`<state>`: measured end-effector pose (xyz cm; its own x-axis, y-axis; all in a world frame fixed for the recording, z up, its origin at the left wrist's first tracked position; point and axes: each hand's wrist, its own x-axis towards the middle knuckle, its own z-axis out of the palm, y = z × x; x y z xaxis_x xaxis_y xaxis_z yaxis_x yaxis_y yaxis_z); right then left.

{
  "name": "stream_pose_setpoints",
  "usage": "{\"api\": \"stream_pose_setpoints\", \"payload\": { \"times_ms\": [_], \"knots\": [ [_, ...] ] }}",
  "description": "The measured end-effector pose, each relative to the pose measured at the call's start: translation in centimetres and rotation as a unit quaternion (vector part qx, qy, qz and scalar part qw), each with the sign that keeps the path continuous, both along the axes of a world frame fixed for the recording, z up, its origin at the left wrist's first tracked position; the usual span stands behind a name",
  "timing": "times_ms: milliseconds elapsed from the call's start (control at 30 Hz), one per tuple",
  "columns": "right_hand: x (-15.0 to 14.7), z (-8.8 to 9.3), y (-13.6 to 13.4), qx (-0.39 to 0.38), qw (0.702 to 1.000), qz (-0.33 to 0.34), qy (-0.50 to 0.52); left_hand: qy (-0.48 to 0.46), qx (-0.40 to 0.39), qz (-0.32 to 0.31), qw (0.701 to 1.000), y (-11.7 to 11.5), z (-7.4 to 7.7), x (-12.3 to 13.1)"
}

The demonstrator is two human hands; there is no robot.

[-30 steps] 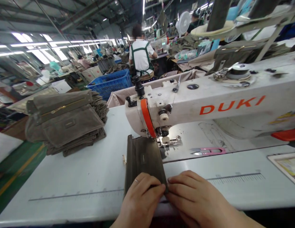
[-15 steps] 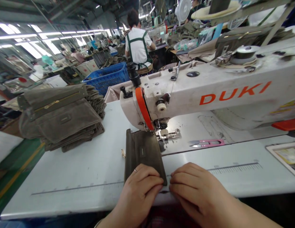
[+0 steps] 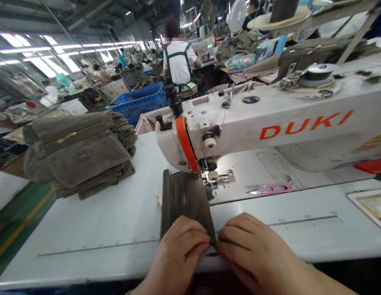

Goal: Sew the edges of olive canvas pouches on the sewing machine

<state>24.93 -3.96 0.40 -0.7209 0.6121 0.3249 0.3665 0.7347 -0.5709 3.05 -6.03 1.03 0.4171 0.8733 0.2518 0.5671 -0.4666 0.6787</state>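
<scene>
A dark olive suede pouch piece (image 3: pixel 186 200) lies flat on the sewing table, its far end under the presser foot (image 3: pixel 215 177) of a white DUKI sewing machine (image 3: pixel 270 123). My left hand (image 3: pixel 181 252), a ring on one finger, has its fingers curled and pinching the near end of the piece. My right hand (image 3: pixel 254 252) meets it at the piece's near right corner, fingertips pressed together on the edge. A small gold zipper pull (image 3: pixel 158 201) sticks out at the piece's left side.
A stack of matching olive suede pouches (image 3: pixel 80 153) sits at the table's left. Pink thread snips (image 3: pixel 267 189) lie right of the needle. A framed sheet (image 3: pixel 370 205) sits far right. A blue basket (image 3: pixel 141 102) and a person in a green apron (image 3: pixel 179 65) are behind.
The view has shifted slightly. Both hands keep their pinch on the piece's near end, and the piece stays under the presser foot.
</scene>
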Motion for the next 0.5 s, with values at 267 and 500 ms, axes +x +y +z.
{"api": "stream_pose_setpoints", "payload": {
  "times_ms": [267, 500],
  "knots": [
    [0.0, -0.2, 0.1, 0.010, 1.000, -0.002, 0.004, 0.102, 0.140, -0.062, 0.983, -0.3, -0.3, -0.4],
    [-0.3, -2.1, 0.7, 0.110, 0.994, -0.002, 0.027, 0.133, 0.167, -0.083, 0.973, 0.9, -0.7, -0.3]
  ]
}}
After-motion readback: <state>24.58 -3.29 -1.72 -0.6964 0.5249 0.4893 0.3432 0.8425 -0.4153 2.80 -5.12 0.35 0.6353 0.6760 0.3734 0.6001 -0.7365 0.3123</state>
